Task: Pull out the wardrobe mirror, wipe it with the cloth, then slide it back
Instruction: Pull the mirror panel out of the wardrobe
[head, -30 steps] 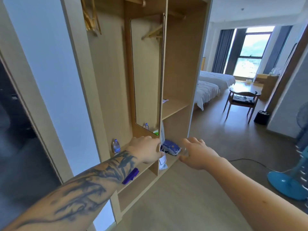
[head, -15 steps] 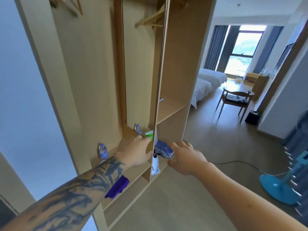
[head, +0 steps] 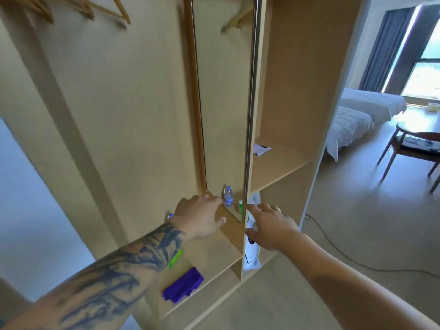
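Reaching left hand (head: 202, 216) at mirror (head: 223, 103) base, right hand (head: 271, 226) beside, fingers spread.

Wardrobe (head: 133, 110) light beige wood; cloth (head: 182, 285) purple; left forearm (head: 114, 267) with dark tattoo pattern; green packet (head: 175, 258); bed (head: 352, 125) white; curtains (head: 378, 48) grey-blue.

no readable text: the label on the water bottle reflected in the mirror (head: 228, 197) and the print on the white bag (head: 251, 254) are blurred.

Hangers (head: 104, 8) up top, paper (head: 261, 149) on shelf, beds (head: 352, 125), chair (head: 414, 148).
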Demonstrator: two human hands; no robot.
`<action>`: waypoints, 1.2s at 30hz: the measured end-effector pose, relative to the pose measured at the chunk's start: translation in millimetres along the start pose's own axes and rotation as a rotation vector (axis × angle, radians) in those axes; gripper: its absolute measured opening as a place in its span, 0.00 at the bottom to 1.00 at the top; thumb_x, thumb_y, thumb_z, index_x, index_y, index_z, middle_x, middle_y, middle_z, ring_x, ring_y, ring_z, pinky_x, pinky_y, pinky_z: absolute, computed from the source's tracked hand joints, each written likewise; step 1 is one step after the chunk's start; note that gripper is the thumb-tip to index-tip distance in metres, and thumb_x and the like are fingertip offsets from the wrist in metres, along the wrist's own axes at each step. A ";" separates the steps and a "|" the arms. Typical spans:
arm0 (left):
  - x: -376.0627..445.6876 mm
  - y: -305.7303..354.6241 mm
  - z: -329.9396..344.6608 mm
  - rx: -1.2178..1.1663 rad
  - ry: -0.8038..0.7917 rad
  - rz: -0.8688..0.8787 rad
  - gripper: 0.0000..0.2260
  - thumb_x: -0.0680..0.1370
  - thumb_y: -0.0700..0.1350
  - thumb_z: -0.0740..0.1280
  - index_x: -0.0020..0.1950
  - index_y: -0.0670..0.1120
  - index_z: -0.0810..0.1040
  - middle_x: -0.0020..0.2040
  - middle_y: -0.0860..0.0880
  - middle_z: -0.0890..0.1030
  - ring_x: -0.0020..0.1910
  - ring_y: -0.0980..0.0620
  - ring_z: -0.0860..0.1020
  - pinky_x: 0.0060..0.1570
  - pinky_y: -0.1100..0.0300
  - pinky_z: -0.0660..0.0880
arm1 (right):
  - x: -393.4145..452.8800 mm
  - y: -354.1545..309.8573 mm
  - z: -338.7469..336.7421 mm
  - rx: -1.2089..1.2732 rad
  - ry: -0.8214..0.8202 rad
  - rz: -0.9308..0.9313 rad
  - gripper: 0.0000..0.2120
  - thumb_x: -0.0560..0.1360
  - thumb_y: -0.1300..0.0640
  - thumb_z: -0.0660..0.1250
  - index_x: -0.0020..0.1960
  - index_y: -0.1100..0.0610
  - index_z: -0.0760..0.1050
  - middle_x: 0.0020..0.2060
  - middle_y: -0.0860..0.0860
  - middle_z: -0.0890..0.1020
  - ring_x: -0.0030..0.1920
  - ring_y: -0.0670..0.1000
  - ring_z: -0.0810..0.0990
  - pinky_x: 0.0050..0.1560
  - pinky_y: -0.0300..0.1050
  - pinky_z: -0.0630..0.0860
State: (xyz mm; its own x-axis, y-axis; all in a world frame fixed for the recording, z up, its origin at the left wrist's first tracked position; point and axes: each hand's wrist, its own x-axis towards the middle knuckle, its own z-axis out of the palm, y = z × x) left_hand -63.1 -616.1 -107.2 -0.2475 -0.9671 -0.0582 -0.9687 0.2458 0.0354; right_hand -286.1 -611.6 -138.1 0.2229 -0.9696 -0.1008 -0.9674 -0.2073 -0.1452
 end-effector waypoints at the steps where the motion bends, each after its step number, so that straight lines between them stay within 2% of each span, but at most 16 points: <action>1: 10.3 3.9 0.1 -0.004 -0.001 -0.016 0.25 0.82 0.65 0.60 0.77 0.57 0.68 0.70 0.49 0.75 0.68 0.43 0.76 0.64 0.45 0.71 | 11.1 9.4 -2.0 0.011 0.004 -0.004 0.32 0.80 0.39 0.63 0.80 0.43 0.57 0.74 0.50 0.70 0.75 0.58 0.67 0.64 0.60 0.74; 5: 42.5 14.6 5.8 -0.087 -0.011 -0.078 0.24 0.82 0.65 0.61 0.76 0.58 0.68 0.69 0.49 0.76 0.68 0.44 0.76 0.62 0.48 0.72 | 48.5 40.8 -2.0 0.034 -0.018 -0.018 0.32 0.80 0.38 0.64 0.80 0.43 0.57 0.74 0.51 0.70 0.75 0.59 0.68 0.62 0.59 0.75; 9: 68.8 17.7 8.1 -0.235 0.036 -0.127 0.23 0.81 0.64 0.63 0.75 0.61 0.68 0.69 0.52 0.76 0.69 0.47 0.75 0.54 0.54 0.69 | 81.2 57.6 -4.8 0.063 -0.014 -0.040 0.30 0.81 0.39 0.63 0.79 0.45 0.59 0.71 0.52 0.73 0.72 0.59 0.71 0.57 0.57 0.75; 11: 82.4 16.2 5.7 -0.219 0.030 -0.138 0.24 0.81 0.64 0.63 0.76 0.60 0.67 0.70 0.51 0.75 0.68 0.47 0.76 0.54 0.54 0.69 | 95.9 60.2 -10.1 0.087 0.016 -0.050 0.29 0.81 0.39 0.63 0.78 0.46 0.60 0.68 0.53 0.75 0.70 0.59 0.73 0.55 0.56 0.75; 14: 104.7 8.8 2.3 -0.210 0.033 -0.167 0.25 0.81 0.66 0.62 0.76 0.61 0.66 0.68 0.50 0.76 0.59 0.44 0.79 0.52 0.54 0.70 | 119.0 61.9 -21.1 0.090 0.064 -0.072 0.26 0.82 0.39 0.61 0.76 0.47 0.60 0.63 0.53 0.76 0.66 0.59 0.76 0.51 0.54 0.73; 18: 139.3 -5.7 -0.9 -0.192 0.085 -0.158 0.26 0.81 0.65 0.62 0.77 0.60 0.63 0.66 0.49 0.78 0.65 0.44 0.78 0.50 0.54 0.68 | 147.8 62.6 -33.6 0.062 0.081 -0.044 0.25 0.82 0.38 0.61 0.74 0.47 0.62 0.61 0.52 0.77 0.66 0.58 0.75 0.47 0.52 0.71; 21: 171.1 -17.6 -9.4 -0.177 0.136 -0.141 0.28 0.81 0.65 0.62 0.78 0.58 0.62 0.67 0.47 0.78 0.66 0.42 0.78 0.50 0.53 0.68 | 166.3 66.1 -42.8 0.047 0.097 -0.008 0.25 0.82 0.39 0.61 0.75 0.47 0.62 0.62 0.52 0.77 0.66 0.59 0.75 0.46 0.52 0.70; 27: 226.7 -51.2 -31.5 -0.193 0.193 -0.072 0.28 0.81 0.65 0.60 0.78 0.58 0.61 0.65 0.49 0.78 0.63 0.43 0.79 0.49 0.52 0.71 | 219.9 66.3 -78.8 0.025 0.165 0.069 0.28 0.82 0.37 0.60 0.76 0.48 0.59 0.57 0.52 0.78 0.62 0.59 0.77 0.47 0.52 0.71; 29: 243.8 -65.6 -38.3 -0.184 0.217 -0.069 0.28 0.81 0.66 0.60 0.77 0.58 0.61 0.66 0.49 0.79 0.64 0.42 0.79 0.51 0.51 0.72 | 237.9 60.9 -87.5 0.067 0.216 0.097 0.26 0.82 0.36 0.60 0.73 0.47 0.60 0.50 0.48 0.77 0.54 0.57 0.78 0.45 0.52 0.70; 31: 258.5 -79.7 -41.8 -0.193 0.223 -0.080 0.28 0.80 0.66 0.61 0.78 0.58 0.61 0.67 0.48 0.78 0.65 0.42 0.79 0.52 0.51 0.73 | 252.0 55.6 -88.9 0.113 0.262 0.115 0.20 0.82 0.36 0.59 0.66 0.47 0.62 0.42 0.44 0.73 0.46 0.55 0.76 0.43 0.51 0.70; 33: 269.8 -90.8 -42.0 -0.215 0.222 -0.085 0.28 0.80 0.66 0.61 0.78 0.57 0.62 0.69 0.48 0.78 0.65 0.42 0.79 0.52 0.51 0.73 | 262.3 51.9 -86.8 0.175 0.317 0.136 0.16 0.82 0.36 0.60 0.58 0.47 0.63 0.43 0.45 0.77 0.44 0.56 0.78 0.41 0.50 0.72; 36: 281.0 -102.1 -39.1 -0.229 0.250 -0.087 0.28 0.80 0.67 0.61 0.77 0.57 0.63 0.67 0.48 0.80 0.63 0.42 0.80 0.50 0.52 0.74 | 273.5 47.9 -83.0 0.265 0.396 0.156 0.16 0.83 0.37 0.61 0.52 0.46 0.57 0.44 0.50 0.82 0.44 0.59 0.82 0.39 0.50 0.76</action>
State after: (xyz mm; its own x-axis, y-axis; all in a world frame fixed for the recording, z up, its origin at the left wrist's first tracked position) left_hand -32.9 -915.6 -88.1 -0.1238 -0.9769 0.1740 -0.9493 0.1677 0.2660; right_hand -281.5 -897.5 -91.0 -0.0346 -0.9719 0.2330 -0.9105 -0.0655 -0.4084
